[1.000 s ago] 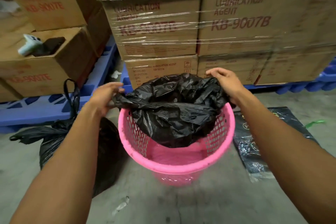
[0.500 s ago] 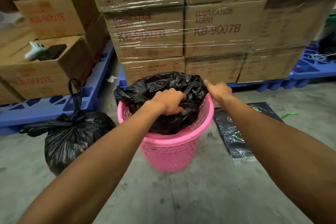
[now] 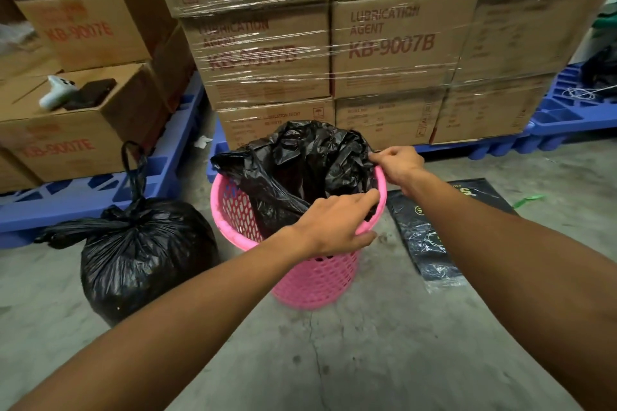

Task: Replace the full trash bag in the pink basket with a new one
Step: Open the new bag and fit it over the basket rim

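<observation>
The pink basket (image 3: pixel 310 280), a round plastic tub with a lattice of small oval holes and a smooth rolled rim, is standing upright on the rough grey concrete floor (image 3: pixel 367 360). A new black trash bag (image 3: pixel 314 160), thin, glossy and heavily crinkled, is sitting bunched in its mouth, billowing above the rim at the back and sagging inside at the front. The right hand (image 3: pixel 397 165) is pinching the bag's edge at the far right of the rim, fingers closed tight on the film. The left hand (image 3: pixel 337 225) is lying over the near rim, fingers stretched flat onto the bag and thumb under the rim's outer side; whether it is gripping the film cannot be told. Just left of the basket, the full trash bag (image 3: pixel 140 257) is sitting knotted and bulging. A flat printed plastic packet (image 3: pixel 430 237) is lying to the right. Behind, shrink-wrapped cardboard boxes (image 3: pixel 384 43) are stacked on blue pallets (image 3: pixel 561 120).
</observation>
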Action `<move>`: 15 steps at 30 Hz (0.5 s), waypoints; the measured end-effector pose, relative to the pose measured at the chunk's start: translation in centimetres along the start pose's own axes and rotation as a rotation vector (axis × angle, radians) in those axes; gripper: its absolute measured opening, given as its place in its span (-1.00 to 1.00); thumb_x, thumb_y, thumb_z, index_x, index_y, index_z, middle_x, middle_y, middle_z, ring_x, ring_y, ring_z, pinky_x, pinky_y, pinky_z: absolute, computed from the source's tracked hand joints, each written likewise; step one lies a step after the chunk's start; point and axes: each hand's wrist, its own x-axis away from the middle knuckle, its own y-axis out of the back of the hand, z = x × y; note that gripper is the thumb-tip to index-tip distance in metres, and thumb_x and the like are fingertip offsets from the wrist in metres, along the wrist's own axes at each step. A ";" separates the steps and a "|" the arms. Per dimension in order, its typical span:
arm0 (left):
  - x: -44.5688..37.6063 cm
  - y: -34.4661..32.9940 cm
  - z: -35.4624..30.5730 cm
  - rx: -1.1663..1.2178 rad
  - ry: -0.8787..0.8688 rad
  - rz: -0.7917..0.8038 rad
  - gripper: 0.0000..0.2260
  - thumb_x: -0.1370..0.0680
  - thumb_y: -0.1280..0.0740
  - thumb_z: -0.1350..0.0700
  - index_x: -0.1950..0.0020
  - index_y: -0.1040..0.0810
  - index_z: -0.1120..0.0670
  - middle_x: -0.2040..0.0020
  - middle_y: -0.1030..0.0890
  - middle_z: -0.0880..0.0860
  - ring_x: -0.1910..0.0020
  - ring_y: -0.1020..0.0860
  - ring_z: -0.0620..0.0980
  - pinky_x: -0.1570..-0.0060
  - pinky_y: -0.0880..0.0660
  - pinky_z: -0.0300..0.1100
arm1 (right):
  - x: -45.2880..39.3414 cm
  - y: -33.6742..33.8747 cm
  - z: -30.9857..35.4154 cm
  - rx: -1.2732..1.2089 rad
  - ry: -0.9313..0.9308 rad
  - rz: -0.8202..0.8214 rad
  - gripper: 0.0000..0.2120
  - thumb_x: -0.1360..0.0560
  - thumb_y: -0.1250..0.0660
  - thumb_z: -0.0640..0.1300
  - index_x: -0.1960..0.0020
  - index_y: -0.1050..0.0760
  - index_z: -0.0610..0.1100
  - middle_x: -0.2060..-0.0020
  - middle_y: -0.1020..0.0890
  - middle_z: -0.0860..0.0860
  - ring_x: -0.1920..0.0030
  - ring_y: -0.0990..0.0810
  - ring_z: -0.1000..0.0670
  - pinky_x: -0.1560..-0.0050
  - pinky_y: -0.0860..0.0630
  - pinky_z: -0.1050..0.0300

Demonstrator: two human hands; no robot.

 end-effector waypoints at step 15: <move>-3.0 -0.4 -2.4 -0.316 -0.052 -0.039 -0.80 -0.40 -0.41 0.30 0.05 -0.55 0.07 0.25 -0.46 0.00 0.43 -0.49 0.07 0.53 0.03 -0.24 | -0.4 2.5 -2.6 0.060 -0.158 -0.123 -0.69 -0.59 -0.25 -0.20 0.33 -0.37 -0.07 0.07 -0.52 -0.04 0.07 -0.46 0.01 0.12 -0.48 0.25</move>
